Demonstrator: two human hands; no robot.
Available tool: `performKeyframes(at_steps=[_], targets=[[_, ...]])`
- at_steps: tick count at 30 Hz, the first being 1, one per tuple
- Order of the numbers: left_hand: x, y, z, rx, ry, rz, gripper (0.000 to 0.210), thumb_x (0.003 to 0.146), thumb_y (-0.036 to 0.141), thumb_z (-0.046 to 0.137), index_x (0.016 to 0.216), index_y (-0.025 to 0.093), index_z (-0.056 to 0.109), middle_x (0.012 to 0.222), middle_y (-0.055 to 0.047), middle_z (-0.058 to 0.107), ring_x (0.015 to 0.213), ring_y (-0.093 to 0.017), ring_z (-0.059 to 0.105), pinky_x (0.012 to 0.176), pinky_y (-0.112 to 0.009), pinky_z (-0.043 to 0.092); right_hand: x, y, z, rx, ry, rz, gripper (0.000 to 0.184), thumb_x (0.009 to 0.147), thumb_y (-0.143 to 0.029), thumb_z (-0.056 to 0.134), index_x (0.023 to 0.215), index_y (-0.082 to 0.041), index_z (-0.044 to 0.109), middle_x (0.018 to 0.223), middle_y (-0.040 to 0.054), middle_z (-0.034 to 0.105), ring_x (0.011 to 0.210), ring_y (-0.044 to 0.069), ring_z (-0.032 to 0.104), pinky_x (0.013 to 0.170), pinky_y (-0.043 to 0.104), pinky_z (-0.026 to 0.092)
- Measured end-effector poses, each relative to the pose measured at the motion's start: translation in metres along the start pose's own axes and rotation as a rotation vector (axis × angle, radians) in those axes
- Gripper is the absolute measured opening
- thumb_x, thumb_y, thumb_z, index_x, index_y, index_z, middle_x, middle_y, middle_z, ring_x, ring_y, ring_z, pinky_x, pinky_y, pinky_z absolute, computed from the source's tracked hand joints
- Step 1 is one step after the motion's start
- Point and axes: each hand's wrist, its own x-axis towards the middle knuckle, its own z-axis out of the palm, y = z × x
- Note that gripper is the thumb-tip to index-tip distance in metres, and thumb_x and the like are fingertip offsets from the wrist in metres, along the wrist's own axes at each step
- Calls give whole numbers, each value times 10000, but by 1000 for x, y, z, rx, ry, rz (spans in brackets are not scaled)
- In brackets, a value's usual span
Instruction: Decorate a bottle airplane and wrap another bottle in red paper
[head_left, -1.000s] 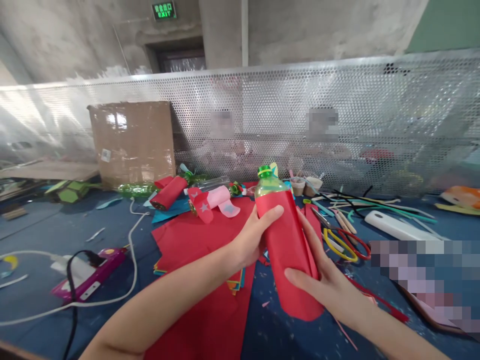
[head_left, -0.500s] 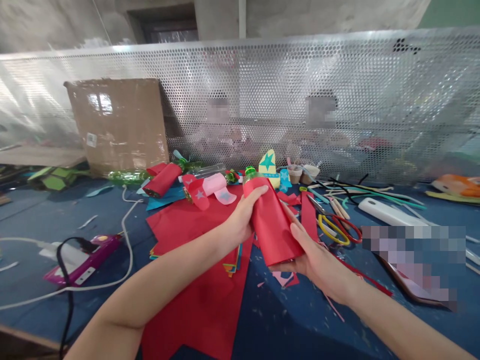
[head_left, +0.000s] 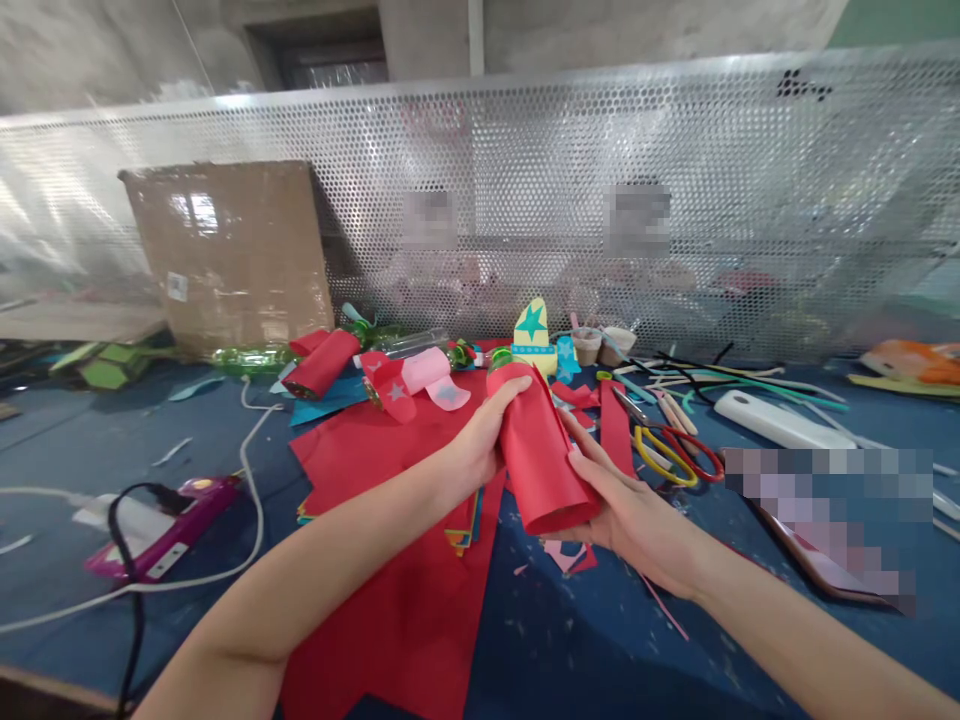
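"Where do you have the red-wrapped bottle?"

"Just off the middle of my feed, between four and five o'clock, held in both hands over the blue table. It's tilted: the green neck leans toward eleven o'clock, the lower end toward five."

"And the fingers?"

"I see the left hand clamped on the upper part, thumb laid across the red; its other fingers are hidden from me behind it. The right hand clasps the lower part from four o'clock, thumb on the near side, the other fingers partly out of sight."

"Call the surroundings, bottle as the dial's centre."

"At twelve, near it, a yellow piece with a green star. At one, small cups. At three, scissors with yellow and red handles. Between seven and eight, red sheets. Near nine, well apart, I get a purple power strip. At ten, a cardboard panel stands upright."
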Motion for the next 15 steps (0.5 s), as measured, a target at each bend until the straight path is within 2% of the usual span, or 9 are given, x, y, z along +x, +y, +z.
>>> performKeyframes(at_steps=[4,10,12,15], targets=[[-5,-2,5,-17,44,39,294,714,368,720,930,188,633,794,-35,718,658,-184,669,662,-302,553,3,4,-3,-44,107,33,767,808,-463,652,1448,-401,234,1265,21,614,1024,200,649,855,411,559],[-9,-8,7,17,-29,215,394,631,324,797,953,190,614,831,-30,699,671,-170,653,630,-290,546,5,6,-4,-91,117,80,623,792,-536,632,1335,-268,486,1222,40,650,1110,210,610,985,365,480],[-9,-9,7,22,-57,253,435,614,315,812,967,193,590,850,-33,689,684,-172,649,623,-295,549,4,3,-4,-94,130,30,609,806,-552,603,1336,-277,485,1273,28,618,1172,205,568,1009,350,459],[-11,-10,7,27,-83,289,463,613,305,818,981,193,561,846,-34,674,676,-161,640,615,-289,548,4,0,-3,-172,146,-35,693,788,-534,636,1402,-358,367,1340,-8,563,1200,203,546,994,357,477]])
